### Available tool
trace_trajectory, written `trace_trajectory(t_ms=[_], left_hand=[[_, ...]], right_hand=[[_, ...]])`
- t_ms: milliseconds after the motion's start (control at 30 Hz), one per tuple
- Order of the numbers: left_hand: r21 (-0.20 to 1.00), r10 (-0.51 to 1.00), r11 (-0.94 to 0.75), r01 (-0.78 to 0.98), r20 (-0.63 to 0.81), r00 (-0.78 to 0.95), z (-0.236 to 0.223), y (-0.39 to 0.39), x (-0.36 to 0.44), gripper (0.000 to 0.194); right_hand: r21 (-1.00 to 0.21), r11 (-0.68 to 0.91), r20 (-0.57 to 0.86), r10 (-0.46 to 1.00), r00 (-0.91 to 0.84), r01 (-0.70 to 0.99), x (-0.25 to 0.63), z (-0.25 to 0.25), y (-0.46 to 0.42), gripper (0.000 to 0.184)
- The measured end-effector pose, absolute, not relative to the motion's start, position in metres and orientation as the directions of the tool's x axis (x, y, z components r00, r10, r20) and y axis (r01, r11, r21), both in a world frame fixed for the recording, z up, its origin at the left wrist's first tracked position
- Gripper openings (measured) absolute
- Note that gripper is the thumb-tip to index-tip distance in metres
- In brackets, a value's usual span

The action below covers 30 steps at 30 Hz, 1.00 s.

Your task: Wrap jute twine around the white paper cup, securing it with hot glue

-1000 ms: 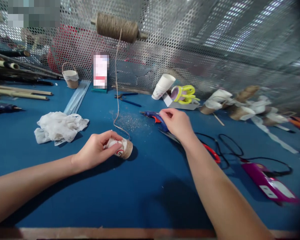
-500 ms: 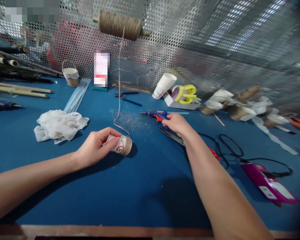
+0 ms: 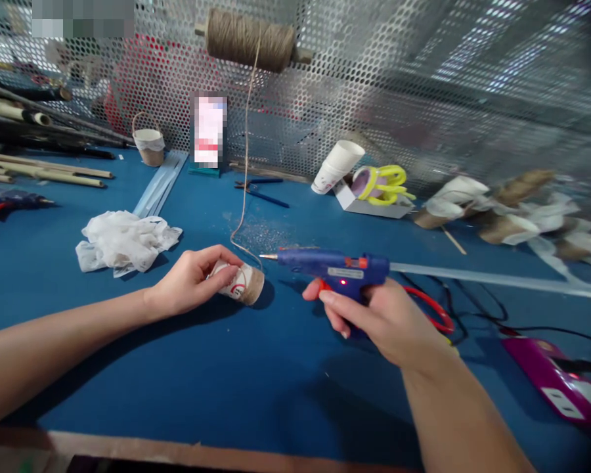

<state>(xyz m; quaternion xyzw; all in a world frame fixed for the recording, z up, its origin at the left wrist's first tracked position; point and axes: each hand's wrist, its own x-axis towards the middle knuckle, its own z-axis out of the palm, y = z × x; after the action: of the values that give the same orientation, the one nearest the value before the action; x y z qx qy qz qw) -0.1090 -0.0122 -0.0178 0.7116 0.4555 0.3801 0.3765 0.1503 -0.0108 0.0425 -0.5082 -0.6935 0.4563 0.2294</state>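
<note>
Two hands were in use above the blue table (image 3: 217, 387). The left hand (image 3: 192, 279) was curled on a paper cup (image 3: 240, 285), thumb and fingers closed over its white side. That cup lay tipped on the table, brown twine (image 3: 247, 141) wound around its right end and leading up to the spool (image 3: 250, 39). The right hand (image 3: 387, 312) was wrapped about the handle of a glue gun (image 3: 315, 261), nozzle pointing left, its tip near the cup; whether it touched the twine was unclear. A glue stick (image 3: 473, 276) jutted from the gun's rear.

Behind, at left, a small basket (image 3: 152, 151) stood by the mesh (image 3: 276, 125), its contents hidden. Stacked cups (image 3: 335, 169) leaned beside a box (image 3: 374, 207) that held yellow loops (image 3: 389, 180). Farther right lay wrapped cups (image 3: 436, 215), blurred, with white cloth (image 3: 546, 210) among them.
</note>
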Motion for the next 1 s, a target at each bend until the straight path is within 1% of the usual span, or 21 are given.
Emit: trace_trajectory(t_ms=[100,200,267,333,467,600,667,1000], left_hand=[[0.884,0.937,-0.298,0.36,0.199,0.287,-0.019,-0.012,-0.109,0.022],[0.872,0.934,-0.319,0.372,0.22,0.283,-0.018,-0.014,-0.108,0.022],[0.857,0.931,-0.334,0.391,0.235,0.279,-0.017,-0.014,-0.107,0.022],[0.849,0.927,-0.347,0.397,0.246,0.284,-0.016,-0.014,-0.106,0.022],[0.837,0.924,-0.358,0.414,0.254,0.287,-0.016,-0.014,-0.106,0.022],[0.831,0.923,-0.362,0.421,0.256,0.288,-0.018,-0.014,-0.107,0.022],[0.834,0.919,-0.368,0.412,0.259,0.296,-0.018,-0.014,-0.107,0.023],[0.812,0.916,-0.389,0.436,0.287,0.281,-0.014,-0.014,-0.105,0.02]], right_hand=[[-0.793,0.103,-0.146,0.925,-0.35,0.601,0.146,0.037,-0.016,0.018],[-0.65,0.271,-0.02,0.928,-0.372,0.71,0.142,0.033,-0.019,0.018],[-0.576,0.385,0.071,0.902,-0.426,0.721,0.141,0.032,-0.021,0.019],[-0.547,0.445,0.116,0.879,-0.462,0.709,0.14,0.032,-0.022,0.018],[-0.536,0.473,0.156,0.869,-0.469,0.699,0.141,0.03,-0.024,0.015],[-0.557,0.456,0.139,0.875,-0.464,0.694,0.145,0.026,-0.026,0.005],[-0.559,0.462,0.133,0.87,-0.475,0.689,0.147,0.025,-0.026,0.002],[-0.586,0.443,0.093,0.869,-0.486,0.679,0.147,0.031,-0.03,0.004]])
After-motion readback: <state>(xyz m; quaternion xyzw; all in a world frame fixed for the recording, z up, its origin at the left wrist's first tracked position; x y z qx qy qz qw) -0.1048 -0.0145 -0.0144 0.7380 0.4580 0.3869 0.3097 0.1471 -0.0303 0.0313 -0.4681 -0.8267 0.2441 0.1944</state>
